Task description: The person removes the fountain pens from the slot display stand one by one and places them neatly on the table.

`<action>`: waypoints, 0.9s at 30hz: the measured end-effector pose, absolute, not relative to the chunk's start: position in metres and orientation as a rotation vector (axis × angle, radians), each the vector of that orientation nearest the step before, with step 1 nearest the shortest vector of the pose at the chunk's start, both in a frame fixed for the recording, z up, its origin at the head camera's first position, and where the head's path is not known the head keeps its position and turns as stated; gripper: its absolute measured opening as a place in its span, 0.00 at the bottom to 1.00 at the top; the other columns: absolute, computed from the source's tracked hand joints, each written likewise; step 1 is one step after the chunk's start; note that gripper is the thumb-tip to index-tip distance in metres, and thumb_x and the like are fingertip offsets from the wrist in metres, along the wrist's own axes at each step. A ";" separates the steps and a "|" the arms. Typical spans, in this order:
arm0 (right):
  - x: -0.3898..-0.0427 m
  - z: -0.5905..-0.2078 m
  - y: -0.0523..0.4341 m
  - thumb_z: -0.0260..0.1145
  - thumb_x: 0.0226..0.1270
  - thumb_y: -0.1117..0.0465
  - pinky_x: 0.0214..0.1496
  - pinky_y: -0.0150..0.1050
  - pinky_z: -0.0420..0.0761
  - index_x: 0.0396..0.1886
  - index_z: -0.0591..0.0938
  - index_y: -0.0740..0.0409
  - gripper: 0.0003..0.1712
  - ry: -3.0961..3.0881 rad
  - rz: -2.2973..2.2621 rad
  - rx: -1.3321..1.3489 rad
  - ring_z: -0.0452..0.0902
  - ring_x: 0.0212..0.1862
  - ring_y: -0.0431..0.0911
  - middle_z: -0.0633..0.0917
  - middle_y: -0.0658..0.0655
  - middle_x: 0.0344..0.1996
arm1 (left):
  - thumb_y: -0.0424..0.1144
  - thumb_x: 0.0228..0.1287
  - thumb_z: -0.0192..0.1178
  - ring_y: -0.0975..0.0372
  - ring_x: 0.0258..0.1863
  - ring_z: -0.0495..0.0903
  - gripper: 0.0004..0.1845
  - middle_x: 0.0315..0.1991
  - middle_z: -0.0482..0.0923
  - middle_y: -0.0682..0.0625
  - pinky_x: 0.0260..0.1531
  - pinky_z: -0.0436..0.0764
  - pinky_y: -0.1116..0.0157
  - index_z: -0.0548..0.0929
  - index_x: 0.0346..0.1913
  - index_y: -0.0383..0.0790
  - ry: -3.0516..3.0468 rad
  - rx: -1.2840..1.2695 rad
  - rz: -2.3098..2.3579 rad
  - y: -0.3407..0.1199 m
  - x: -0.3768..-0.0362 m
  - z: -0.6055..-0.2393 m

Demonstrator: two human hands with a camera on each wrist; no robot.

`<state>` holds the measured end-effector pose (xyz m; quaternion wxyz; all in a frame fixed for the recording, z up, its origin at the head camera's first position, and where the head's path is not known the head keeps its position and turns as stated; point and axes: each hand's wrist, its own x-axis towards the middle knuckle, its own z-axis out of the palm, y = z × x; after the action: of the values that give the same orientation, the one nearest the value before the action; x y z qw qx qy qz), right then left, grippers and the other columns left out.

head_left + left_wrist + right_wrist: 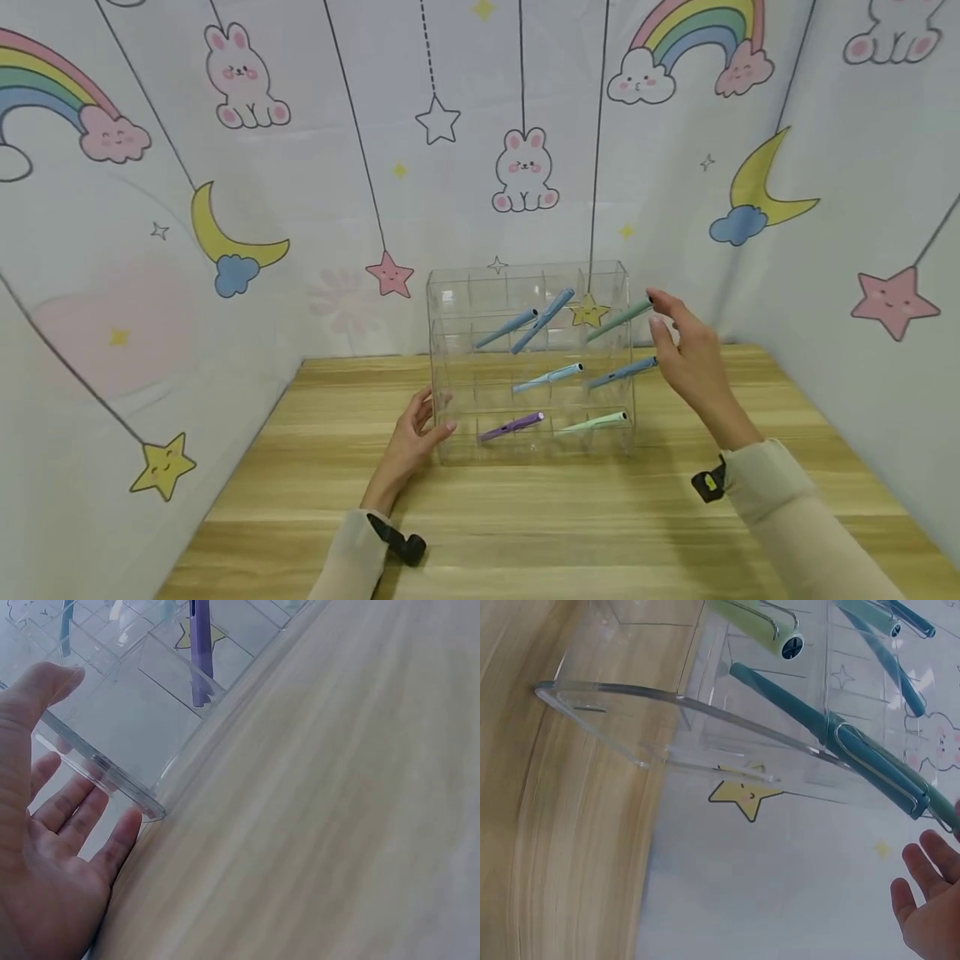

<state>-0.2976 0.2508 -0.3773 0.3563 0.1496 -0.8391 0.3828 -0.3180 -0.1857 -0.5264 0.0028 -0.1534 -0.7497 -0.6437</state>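
Observation:
A clear acrylic organizer [453, 333] with several compartments stands on the wooden table [525, 517]. Pens lie slanted in its cells: blue ones [543, 319] up top, a teal-green pen [618, 320] at the upper right, a purple pen [512, 426] and a mint pen [592, 423] at the bottom. My left hand [420, 433] rests with straight fingers on the organizer's lower left corner [112, 720], thumb on the front face, left hand [45, 847] beside the edge. My right hand [686, 350] is raised at the organizer's right side, fingers spread by the teal-green pen [817, 724], right hand [930, 907] holding nothing.
Printed fabric walls with rabbits, stars and moons close in the table at the back and both sides. Bare wood lies in front of the organizer. A light-blue pen [547, 377] and a blue pen [621, 372] sit in the middle row.

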 end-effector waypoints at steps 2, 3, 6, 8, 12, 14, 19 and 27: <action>-0.301 -0.378 0.246 0.62 0.81 0.65 0.63 0.65 0.79 0.76 0.76 0.58 0.27 -2.167 1.009 0.375 0.82 0.66 0.67 0.86 0.70 0.64 | 0.34 0.74 0.66 0.44 0.84 0.63 0.42 0.79 0.71 0.39 0.85 0.58 0.38 0.59 0.85 0.47 -2.353 -0.475 -2.001 -0.187 -0.317 -0.526; -0.302 -0.379 0.244 0.64 0.80 0.65 0.62 0.62 0.79 0.76 0.76 0.58 0.27 -2.163 1.016 0.360 0.83 0.65 0.66 0.87 0.69 0.63 | 0.34 0.74 0.66 0.44 0.84 0.63 0.42 0.79 0.72 0.39 0.84 0.58 0.38 0.59 0.85 0.47 -2.354 -0.474 -1.992 -0.188 -0.316 -0.525; -0.307 -0.380 0.239 0.67 0.79 0.63 0.58 0.48 0.80 0.72 0.80 0.57 0.25 -2.125 1.043 0.299 0.86 0.60 0.60 0.90 0.65 0.58 | 0.35 0.74 0.67 0.44 0.84 0.63 0.42 0.79 0.72 0.40 0.83 0.61 0.37 0.59 0.85 0.47 -2.365 -0.479 -1.985 -0.188 -0.316 -0.523; -0.309 -0.379 0.237 0.69 0.78 0.62 0.54 0.38 0.78 0.68 0.83 0.58 0.22 -2.079 1.059 0.252 0.88 0.54 0.48 0.92 0.64 0.54 | 0.35 0.74 0.67 0.44 0.84 0.62 0.42 0.79 0.71 0.39 0.83 0.60 0.37 0.58 0.85 0.46 -2.367 -0.496 -1.997 -0.187 -0.317 -0.522; -0.310 -0.376 0.235 0.72 0.76 0.62 0.49 0.30 0.78 0.62 0.87 0.58 0.18 -2.007 1.083 0.202 0.80 0.45 0.21 0.93 0.65 0.50 | 0.34 0.74 0.67 0.43 0.84 0.62 0.44 0.80 0.71 0.38 0.85 0.57 0.38 0.56 0.86 0.41 -2.366 -0.529 -2.012 -0.182 -0.319 -0.520; -0.311 -0.374 0.234 0.72 0.75 0.62 0.48 0.28 0.78 0.61 0.87 0.59 0.17 -1.987 1.092 0.199 0.76 0.44 0.14 0.93 0.65 0.49 | 0.33 0.73 0.67 0.43 0.84 0.63 0.43 0.79 0.71 0.37 0.85 0.56 0.38 0.57 0.85 0.40 -2.350 -0.519 -2.022 -0.181 -0.320 -0.521; -0.309 -0.368 0.230 0.73 0.74 0.63 0.49 0.23 0.77 0.59 0.88 0.60 0.17 -1.929 1.131 0.215 0.78 0.45 0.15 0.94 0.64 0.49 | 0.34 0.73 0.68 0.46 0.82 0.66 0.41 0.78 0.73 0.40 0.85 0.58 0.39 0.61 0.84 0.46 -2.341 -0.474 -2.022 -0.182 -0.319 -0.524; -0.297 -0.347 0.235 0.73 0.74 0.64 0.48 0.22 0.77 0.59 0.88 0.61 0.16 -1.783 1.130 0.226 0.81 0.44 0.21 0.94 0.63 0.49 | 0.36 0.73 0.68 0.48 0.82 0.66 0.41 0.78 0.74 0.43 0.86 0.57 0.41 0.62 0.83 0.52 -2.350 -0.452 -2.022 -0.184 -0.318 -0.525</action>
<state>-0.2967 0.2354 -0.3473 0.4874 0.0928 -0.7334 0.4646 -0.3175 -0.1837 -0.5252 0.0044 -0.1442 -0.7501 -0.6454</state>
